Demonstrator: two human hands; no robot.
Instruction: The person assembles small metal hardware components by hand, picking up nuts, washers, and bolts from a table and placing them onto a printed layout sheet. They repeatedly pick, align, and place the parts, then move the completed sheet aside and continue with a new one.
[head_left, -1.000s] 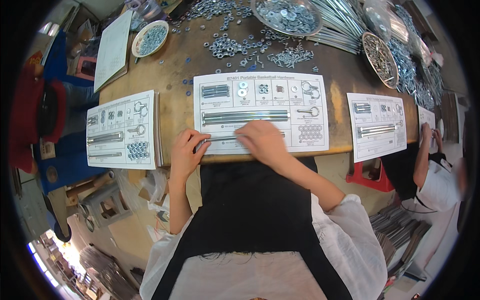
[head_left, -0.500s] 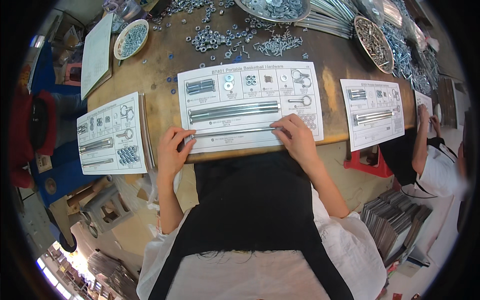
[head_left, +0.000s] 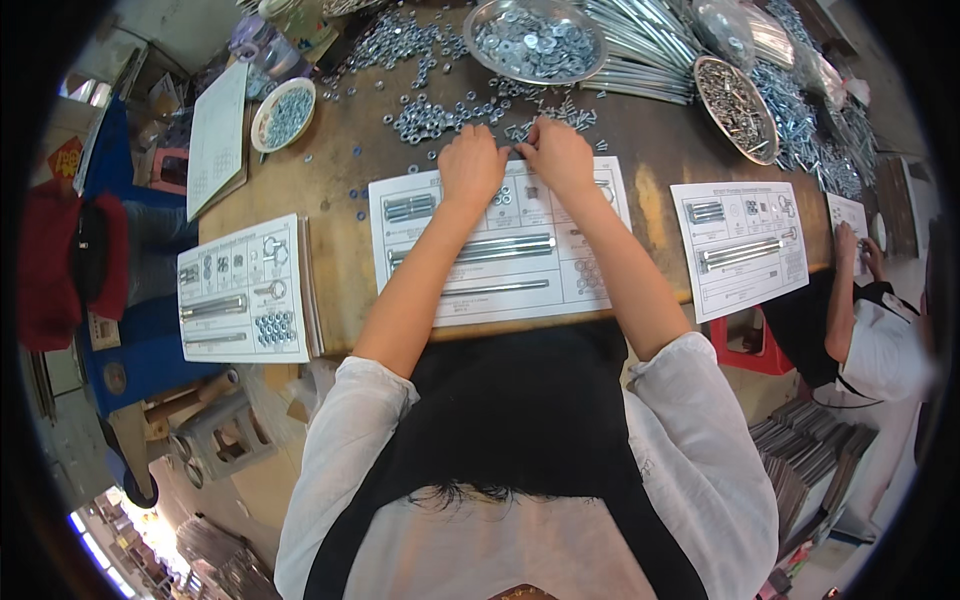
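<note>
My left hand (head_left: pixel 474 168) rests over the top edge of the middle printed sheet (head_left: pixel 409 304), its curled fingers beside the loose nuts (head_left: pixel 425 120). My right hand (head_left: pixel 562 158) is a little to its right, thumb and fingers drawn together by the pile of small screws (head_left: pixel 572 116). The fingertips of both hands are partly hidden, so anything in them cannot be made out. A long thin metal rod (head_left: pixel 500 288) lies across the sheet's lower part, its left end behind my left forearm. Thicker long bolts (head_left: pixel 505 249) appear above it, partly covered by my forearms.
A bowl of washers (head_left: pixel 535 42), a bowl of screws (head_left: pixel 737 110) and long rods (head_left: pixel 640 80) line the back. A small dish (head_left: pixel 284 116) stands left. Printed sheets flank mine: a stack (head_left: pixel 245 290) and a single sheet (head_left: pixel 745 250). A co-worker's hand (head_left: pixel 847 243) is far right.
Both hands have let go of the long rod's ends and reached away from me to the sheet's top edge, closer together. My view has shifted slightly.
</note>
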